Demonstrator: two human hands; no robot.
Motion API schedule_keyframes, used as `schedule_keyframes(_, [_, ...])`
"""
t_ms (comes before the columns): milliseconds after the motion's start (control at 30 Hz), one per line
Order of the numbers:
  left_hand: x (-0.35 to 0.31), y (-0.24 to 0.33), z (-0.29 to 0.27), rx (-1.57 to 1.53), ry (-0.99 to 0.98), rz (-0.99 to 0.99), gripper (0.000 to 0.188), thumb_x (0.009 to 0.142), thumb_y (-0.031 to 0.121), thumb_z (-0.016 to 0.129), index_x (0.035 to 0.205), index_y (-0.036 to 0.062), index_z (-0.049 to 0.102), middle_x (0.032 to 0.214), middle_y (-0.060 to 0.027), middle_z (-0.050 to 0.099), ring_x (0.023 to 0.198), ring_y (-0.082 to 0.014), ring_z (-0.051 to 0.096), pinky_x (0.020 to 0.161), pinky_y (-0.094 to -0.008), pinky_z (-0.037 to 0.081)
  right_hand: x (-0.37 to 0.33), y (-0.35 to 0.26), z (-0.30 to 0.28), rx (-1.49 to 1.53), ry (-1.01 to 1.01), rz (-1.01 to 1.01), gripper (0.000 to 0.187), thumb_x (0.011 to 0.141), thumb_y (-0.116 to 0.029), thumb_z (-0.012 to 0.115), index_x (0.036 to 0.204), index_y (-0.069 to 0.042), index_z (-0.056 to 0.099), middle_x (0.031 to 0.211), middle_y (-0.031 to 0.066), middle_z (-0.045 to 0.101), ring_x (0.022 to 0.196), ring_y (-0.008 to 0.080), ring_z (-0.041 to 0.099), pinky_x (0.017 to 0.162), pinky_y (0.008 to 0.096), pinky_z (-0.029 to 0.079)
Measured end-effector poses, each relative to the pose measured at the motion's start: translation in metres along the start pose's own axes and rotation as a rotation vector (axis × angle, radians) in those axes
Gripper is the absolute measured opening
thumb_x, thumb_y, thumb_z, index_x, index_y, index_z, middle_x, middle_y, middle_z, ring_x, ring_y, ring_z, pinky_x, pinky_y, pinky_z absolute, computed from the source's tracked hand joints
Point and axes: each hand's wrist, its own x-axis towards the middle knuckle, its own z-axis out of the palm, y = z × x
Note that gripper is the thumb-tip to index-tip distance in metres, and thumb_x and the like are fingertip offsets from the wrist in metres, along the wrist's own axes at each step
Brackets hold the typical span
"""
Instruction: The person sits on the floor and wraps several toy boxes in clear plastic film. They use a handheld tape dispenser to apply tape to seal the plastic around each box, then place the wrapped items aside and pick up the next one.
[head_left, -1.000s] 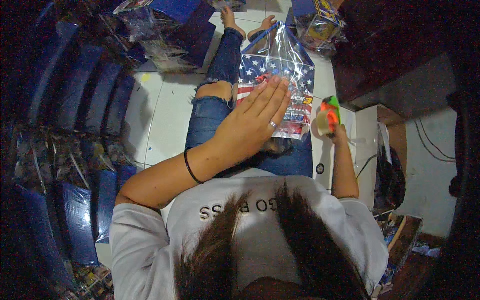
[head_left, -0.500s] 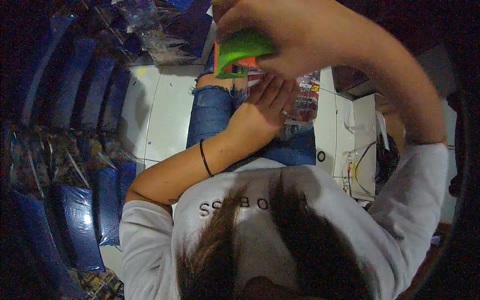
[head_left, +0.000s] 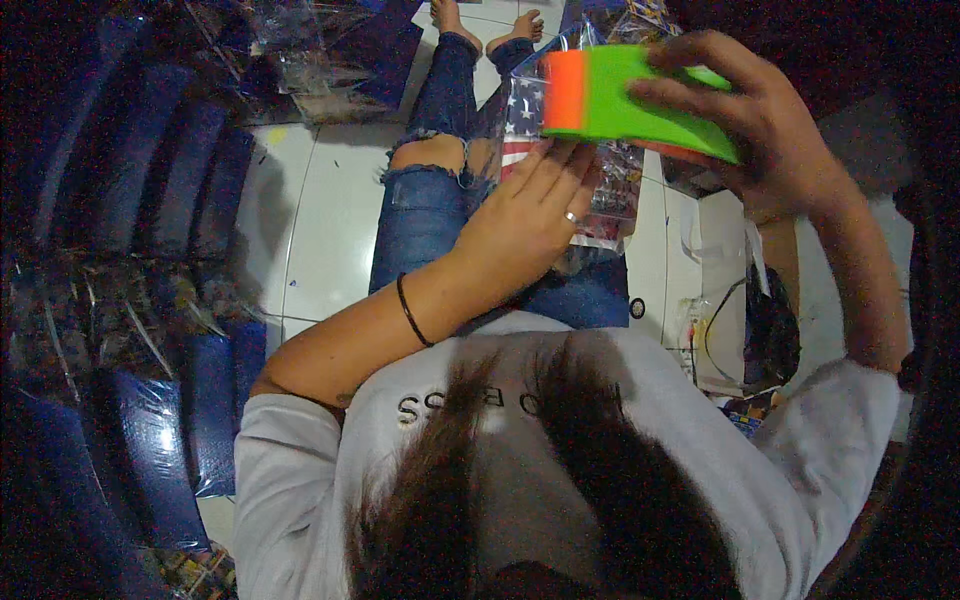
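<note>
My right hand [head_left: 775, 130] grips a bright green and orange tape dispenser [head_left: 615, 95], its fingers curled around the right end. The dispenser is above a clear-wrapped package [head_left: 613, 195] that rests on my lap and shows a stars-and-stripes print and dark pictures. My left hand [head_left: 525, 220] lies on that package with its fingers stretched out, the fingertips just below the dispenser's orange end. A ring and a dark wrist cord are on this hand and arm. Whether any tape runs from the dispenser to the package, I cannot make out.
Rows of blue plastic-wrapped packages [head_left: 150, 430] stand along the left. More clear-wrapped items [head_left: 310, 50] lie at the far left. My jeans-covered legs [head_left: 420, 220] stretch over white floor tiles [head_left: 330, 220]. To the right are a pale box [head_left: 725, 290] and a black bag [head_left: 772, 335].
My right hand has moved right with the dispenser, from across the package's left edge to above its right side. The left hand stays nearly in place.
</note>
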Motion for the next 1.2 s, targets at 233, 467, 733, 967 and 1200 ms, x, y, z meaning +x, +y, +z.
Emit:
schedule_keyframes(233, [-0.003, -0.005, -0.003, -0.060, 0.029, -0.022, 0.060, 0.077, 0.011, 0.057, 0.134, -0.0013, 0.041, 0.143, -0.0163, 0.039, 0.131, -0.0320, 0.039, 0.108, -0.0419, 0.033, -0.134, -0.010, 0.041, -0.187, 0.070, 0.254, 0.072, 0.058, -0.005, 0.074, 0.126, -0.021, 0.058, 0.134, 0.0126, 0.049, 0.111, 0.0332, 0.054, 0.095, 0.0437, 0.044])
schedule_keyframes(467, [-0.010, -0.004, -0.010, -0.004, -0.043, -0.018, 0.061, 0.076, 0.010, 0.060, 0.134, 0.0024, 0.044, 0.144, -0.0152, 0.038, 0.132, -0.0310, 0.038, 0.108, -0.0429, 0.032, -0.102, 0.020, 0.153, -0.114, -0.705, 0.266, 0.035, 0.071, -0.016, 0.068, 0.106, -0.014, 0.063, 0.098, 0.0106, 0.061, 0.091, 0.0348, 0.058, 0.078, 0.0451, 0.049])
schedule_keyframes(733, [0.053, 0.004, -0.040, -0.091, -0.057, 0.261, 0.048, 0.079, 0.041, 0.062, 0.114, 0.0091, 0.061, 0.113, -0.0105, 0.060, 0.109, -0.0241, 0.054, 0.113, -0.0512, 0.015, -0.226, 0.016, 0.370, 0.617, 0.140, 0.971, 0.046, 0.074, -0.025, 0.070, 0.117, -0.013, 0.062, 0.118, 0.0102, 0.055, 0.105, 0.0355, 0.056, 0.089, 0.0367, 0.048])
schedule_keyframes(967, [0.141, 0.005, -0.001, -0.676, -0.838, 0.396, 0.056, 0.090, 0.051, 0.046, 0.089, -0.0030, 0.060, 0.070, -0.0231, 0.059, 0.096, -0.0384, 0.058, 0.110, -0.0470, 0.026, -0.156, 0.009, 0.324, 0.586, 0.595, 1.333, 0.061, 0.092, -0.044, 0.050, 0.141, -0.009, 0.040, 0.141, 0.0142, 0.043, 0.129, 0.0288, 0.042, 0.107, 0.0423, 0.029])
schedule_keyframes(1200, [0.018, -0.138, 0.049, -0.708, 0.073, -0.905, 0.058, 0.096, 0.041, 0.042, 0.137, 0.0009, 0.038, 0.141, -0.0146, 0.039, 0.127, -0.0241, 0.040, 0.104, -0.0333, 0.033, 0.008, 0.030, 0.290, 2.081, 0.299, 1.179, 0.068, 0.087, -0.065, 0.042, 0.125, -0.010, 0.054, 0.115, 0.0149, 0.061, 0.102, 0.0256, 0.059, 0.083, 0.0397, 0.048])
